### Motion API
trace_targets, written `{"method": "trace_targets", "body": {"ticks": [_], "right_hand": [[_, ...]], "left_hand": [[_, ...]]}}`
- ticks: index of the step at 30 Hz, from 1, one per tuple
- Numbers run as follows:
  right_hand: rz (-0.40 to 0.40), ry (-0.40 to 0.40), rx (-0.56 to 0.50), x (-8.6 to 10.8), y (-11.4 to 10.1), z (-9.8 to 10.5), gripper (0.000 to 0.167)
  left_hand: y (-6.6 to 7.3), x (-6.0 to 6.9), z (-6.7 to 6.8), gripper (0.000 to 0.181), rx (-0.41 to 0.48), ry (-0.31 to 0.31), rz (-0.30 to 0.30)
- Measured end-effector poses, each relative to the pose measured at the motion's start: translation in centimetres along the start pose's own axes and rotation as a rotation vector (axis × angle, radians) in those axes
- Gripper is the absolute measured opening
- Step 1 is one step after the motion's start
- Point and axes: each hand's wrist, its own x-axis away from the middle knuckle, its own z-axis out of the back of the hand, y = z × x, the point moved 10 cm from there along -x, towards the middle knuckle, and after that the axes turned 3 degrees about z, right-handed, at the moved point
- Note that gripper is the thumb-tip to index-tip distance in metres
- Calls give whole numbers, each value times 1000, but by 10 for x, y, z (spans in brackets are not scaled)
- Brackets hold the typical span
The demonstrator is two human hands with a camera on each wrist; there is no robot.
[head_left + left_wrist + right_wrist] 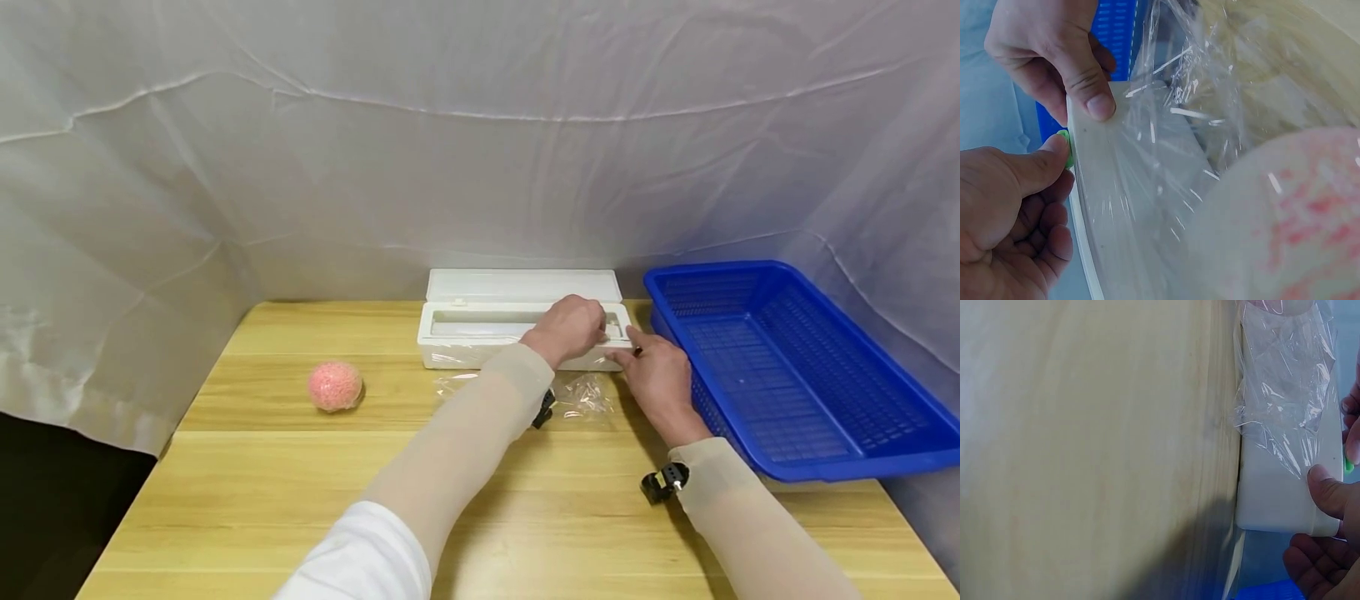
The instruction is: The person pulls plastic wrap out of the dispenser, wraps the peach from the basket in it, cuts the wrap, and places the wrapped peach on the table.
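Observation:
A white cling film dispenser (457, 357) lies at the back of the table with its lid (521, 286) raised. Clear cling film (585, 396) hangs over its front and lies crumpled on the wood. At the dispenser's right end, my left hand (572, 325) pinches a small green slide cutter (1066, 150) between thumb and finger. My right hand (660, 375) grips that same end, its thumb (1325, 484) pressing on the front wall, over or beside the film's edge. The film roll inside is partly covered by my left hand in the head view.
A pink, speckled round ball (334, 386) rests on the wooden table (285, 492), left of the dispenser. Close by on the right stands a blue plastic basket (750, 467). Pale cloth (480, 183) hangs behind and at both sides.

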Motion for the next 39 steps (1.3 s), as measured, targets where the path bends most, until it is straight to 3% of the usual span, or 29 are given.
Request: {"method": "trace_targets", "body": {"ticks": [12, 25, 39], "right_hand": [[-4, 5, 1, 1, -1, 2, 56], [-10, -3, -19, 0, 0, -3, 56], [-33, -25, -20, -1, 3, -3, 57]], "left_hand": [[-8, 7, 1, 16, 35, -24, -9], [-9, 10, 2, 18, -61, -10, -53], [-15, 13, 2, 18, -70, -60, -60]]}}
